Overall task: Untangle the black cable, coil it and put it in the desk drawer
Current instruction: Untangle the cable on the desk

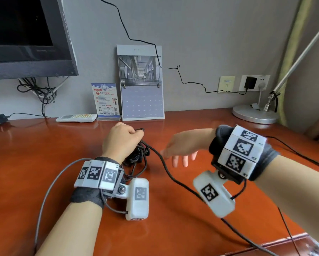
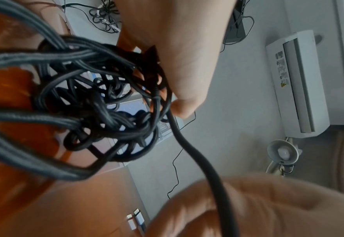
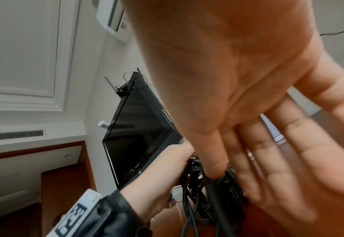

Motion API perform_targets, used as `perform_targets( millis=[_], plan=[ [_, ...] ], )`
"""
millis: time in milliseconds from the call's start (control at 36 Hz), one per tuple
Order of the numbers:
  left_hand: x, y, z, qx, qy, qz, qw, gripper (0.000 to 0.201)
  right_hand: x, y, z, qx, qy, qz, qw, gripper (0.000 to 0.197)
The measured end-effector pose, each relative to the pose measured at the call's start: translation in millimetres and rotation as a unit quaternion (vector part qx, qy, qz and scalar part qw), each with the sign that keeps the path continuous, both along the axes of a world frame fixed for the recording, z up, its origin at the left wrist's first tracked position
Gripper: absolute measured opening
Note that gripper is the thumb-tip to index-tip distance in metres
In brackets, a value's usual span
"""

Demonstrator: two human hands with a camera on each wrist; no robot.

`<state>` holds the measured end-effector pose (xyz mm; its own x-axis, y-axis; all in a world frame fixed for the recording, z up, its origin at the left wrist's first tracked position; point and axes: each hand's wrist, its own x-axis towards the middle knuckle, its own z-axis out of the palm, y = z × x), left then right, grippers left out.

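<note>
The left hand (image 1: 120, 139) covers the top of the tangled black cable (image 1: 136, 154), so the head view hides how its fingers close on the strands. The cable's loose run leaves the frame's bottom edge, its far end unseen. The right hand (image 1: 180, 146) is motion-blurred, and the calendar (image 1: 142, 102) print is too small to read

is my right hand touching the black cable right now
Cannot tell. In the head view the right hand, fingers spread, hovers beside the black cable; both wrist views overlap them without showing contact or gap.
</note>
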<state>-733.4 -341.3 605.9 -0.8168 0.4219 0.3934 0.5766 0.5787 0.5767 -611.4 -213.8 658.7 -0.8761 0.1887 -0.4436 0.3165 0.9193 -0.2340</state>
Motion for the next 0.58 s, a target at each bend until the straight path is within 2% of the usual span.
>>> perform_targets(
  millis=[83,139,194,278,333,389,444,500,583],
  plan=[
    [0.9,1.0,-0.2,-0.008,0.000,0.026,1.000,0.042,-2.0,-12.9,-1.2,-0.003,0.020,0.041,0.999,0.032],
    [-0.1,0.8,-0.5,-0.024,0.001,0.043,0.999,0.039,-2.8,-16.3,0.7,-0.037,0.038,0.042,0.998,0.037],
    [-1.1,0.9,-1.1,-0.030,0.000,0.051,0.998,0.035,-2.7,-17.4,2.8,-0.023,0.044,0.052,0.997,0.037],
    [-0.9,1.3,-1.7,-0.035,-0.001,0.055,0.998,0.031,-6.7,-16.8,2.8,0.115,0.019,0.073,0.990,0.032],
    [-0.9,1.9,-2.0,-0.036,0.000,0.056,0.998,0.029,-10.3,-16.2,2.3,0.222,0.015,0.062,0.973,0.023],
    [-1.1,2.2,-1.9,-0.035,-0.002,0.058,0.998,0.028,-14.8,-16.2,2.0,0.255,0.025,0.047,0.965,0.024],
    [-1.2,2.2,-2.1,-0.037,-0.003,0.059,0.998,0.026,-22.4,-14.3,0.2,0.187,0.013,0.033,0.982,0.023],
    [-1.2,2.3,-2.1,-0.043,0.001,0.061,0.997,0.027,-29.0,-11.8,-0.7,0.070,0.003,-0.027,0.997,0.022],
    [-1.4,2.7,-2.0,-0.046,0.003,0.064,0.997,0.028,-30.3,-13.1,2.9,-0.046,0.035,-0.097,0.994,0.027]
  ],
)
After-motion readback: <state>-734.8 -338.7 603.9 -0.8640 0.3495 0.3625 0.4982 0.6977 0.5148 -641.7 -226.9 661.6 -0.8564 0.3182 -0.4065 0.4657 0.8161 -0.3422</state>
